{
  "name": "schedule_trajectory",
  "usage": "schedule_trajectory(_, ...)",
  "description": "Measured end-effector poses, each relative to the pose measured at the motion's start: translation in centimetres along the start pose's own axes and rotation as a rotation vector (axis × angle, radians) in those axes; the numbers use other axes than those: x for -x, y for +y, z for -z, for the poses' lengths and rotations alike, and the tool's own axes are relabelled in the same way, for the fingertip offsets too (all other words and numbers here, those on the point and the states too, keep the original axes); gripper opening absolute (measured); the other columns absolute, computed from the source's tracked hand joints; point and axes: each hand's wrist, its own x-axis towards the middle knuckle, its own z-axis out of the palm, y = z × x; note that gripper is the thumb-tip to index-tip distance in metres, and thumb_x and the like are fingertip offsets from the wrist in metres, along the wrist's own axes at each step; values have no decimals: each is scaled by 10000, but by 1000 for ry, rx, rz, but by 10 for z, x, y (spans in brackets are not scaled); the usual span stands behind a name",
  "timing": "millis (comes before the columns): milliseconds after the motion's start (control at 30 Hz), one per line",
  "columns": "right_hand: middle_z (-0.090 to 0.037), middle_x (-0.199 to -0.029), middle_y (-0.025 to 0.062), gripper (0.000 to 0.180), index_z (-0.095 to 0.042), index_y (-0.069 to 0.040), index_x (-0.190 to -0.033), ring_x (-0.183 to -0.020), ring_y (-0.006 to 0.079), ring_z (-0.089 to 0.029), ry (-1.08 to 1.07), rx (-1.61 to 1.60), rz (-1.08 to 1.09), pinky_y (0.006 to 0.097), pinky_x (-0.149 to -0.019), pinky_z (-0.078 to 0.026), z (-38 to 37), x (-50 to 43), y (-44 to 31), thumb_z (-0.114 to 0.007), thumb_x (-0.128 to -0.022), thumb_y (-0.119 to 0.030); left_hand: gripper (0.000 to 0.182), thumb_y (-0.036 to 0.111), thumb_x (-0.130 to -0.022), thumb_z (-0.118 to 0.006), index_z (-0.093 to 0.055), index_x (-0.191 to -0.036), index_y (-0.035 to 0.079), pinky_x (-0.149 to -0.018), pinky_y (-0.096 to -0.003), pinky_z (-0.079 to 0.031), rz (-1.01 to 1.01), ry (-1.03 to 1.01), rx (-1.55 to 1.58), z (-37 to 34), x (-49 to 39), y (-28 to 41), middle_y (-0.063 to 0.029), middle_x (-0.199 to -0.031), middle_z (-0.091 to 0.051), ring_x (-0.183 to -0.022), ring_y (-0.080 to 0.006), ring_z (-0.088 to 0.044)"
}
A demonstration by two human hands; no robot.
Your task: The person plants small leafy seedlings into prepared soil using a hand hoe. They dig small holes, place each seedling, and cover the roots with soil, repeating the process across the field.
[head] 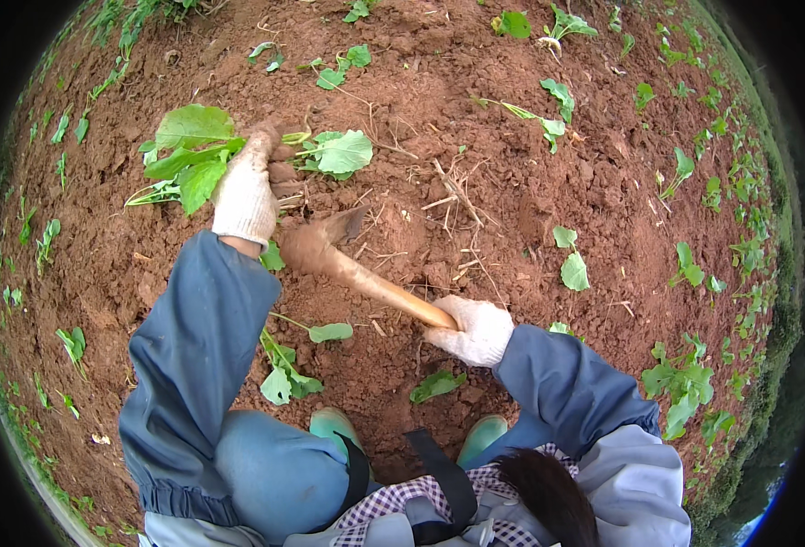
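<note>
My left hand (252,174), in a white knit glove soiled with earth at the fingers, is closed around a bunch of leafy green seedlings (194,154). Their broad leaves spread out to the left of the glove. Just right of its fingers, another leafy seedling (341,152) lies low over the soil. My right hand (472,329), also gloved, grips the wooden handle of a short hoe (375,286). The soil-caked hoe head (310,243) is just below and right of my left hand, blurred, and I cannot tell whether its blade touches the ground.
Reddish-brown tilled soil (546,198) surrounds me, with small green plants scattered across it. Dry stalks and roots (458,195) lie right of the hoe head. Loose seedlings (286,369) and a single leaf (437,386) lie before my green boots (334,427). A grassy edge (782,287) borders the right side.
</note>
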Motion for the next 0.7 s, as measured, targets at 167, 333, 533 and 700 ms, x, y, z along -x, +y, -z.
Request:
schedule_trajectory(167, -583, -745, 41, 464, -565, -44, -1167, -561, 135, -577, -25, -884, -114, 327, -527, -541, 5, 13, 13, -623, -951, -451, 404, 336, -1006, -590, -600, -1286, 45, -569, -268, -471, -24, 19, 32, 1, -9, -4, -6, -883, -606, -645, -80, -517)
schedule_trajectory(333, -456, -671, -28, 405, -578, -25, -959, -505, 97, -401, 596, -1111, -321, 288, -433, -410, 46, -3, 48, -540, -1016, -424, 377, 345, -1001, -569, -625, -1248, 66, -611, -323, -540, -28, -12, -38, 0, -1, -9, -68, -929, -661, -674, -145, -593)
schedule_trajectory(533, -390, -634, -32, 418, -567, -49, -945, -487, 109, -337, 637, -1280, -256, 304, -435, -376, 76, -11, 63, -559, -1004, -463, 380, 365, -977, -603, -651, -1219, 76, -616, -329, -539, 62, -27, -82, -5, 3, -14, -65, -925, -655, -683, -151, -587)
schedule_trajectory(700, -442, -621, -12, 398, -566, -55, -1016, -472, 123, -413, 627, -1204, 70, 317, -445, -406, 74, -8, 53, -541, -1014, -452, 373, 369, -955, -647, -663, -1205, 92, -603, -308, -538, 101, 11, -117, -4, 5, -23, -62, -925, -640, -677, -136, -576)
